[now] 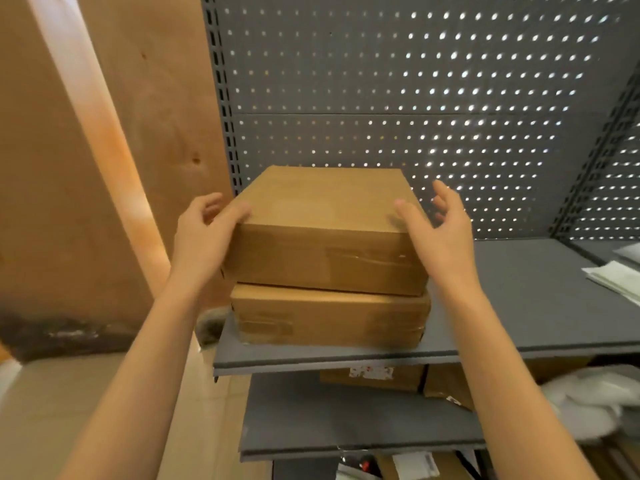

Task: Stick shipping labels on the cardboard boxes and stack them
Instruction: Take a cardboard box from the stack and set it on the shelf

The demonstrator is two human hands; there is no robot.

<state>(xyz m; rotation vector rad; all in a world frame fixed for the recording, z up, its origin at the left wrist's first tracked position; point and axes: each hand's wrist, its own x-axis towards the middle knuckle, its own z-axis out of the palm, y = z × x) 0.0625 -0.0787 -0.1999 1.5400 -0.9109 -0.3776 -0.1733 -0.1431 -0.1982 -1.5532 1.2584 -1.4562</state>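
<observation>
Two cardboard boxes are sitting stacked at the left end of the grey metal shelf [519, 299] — the top box [322, 230] is lying slightly skewed on the bottom box [329, 317], overhanging it a little at the left. The left hand [202, 237] is gripping the top box's left side, thumb curling over the top edge, other fingers bent behind the corner. The right hand [440, 230] is hanging spread by the box's right side, fingers relaxed & apart, thumb just grazing the top-right edge — can't tell if it's really touching. The perforated back panel [398, 81] is standing behind; white papers [613, 275] are lying at the far right of the shelf, well apart from the boxes.
</observation>
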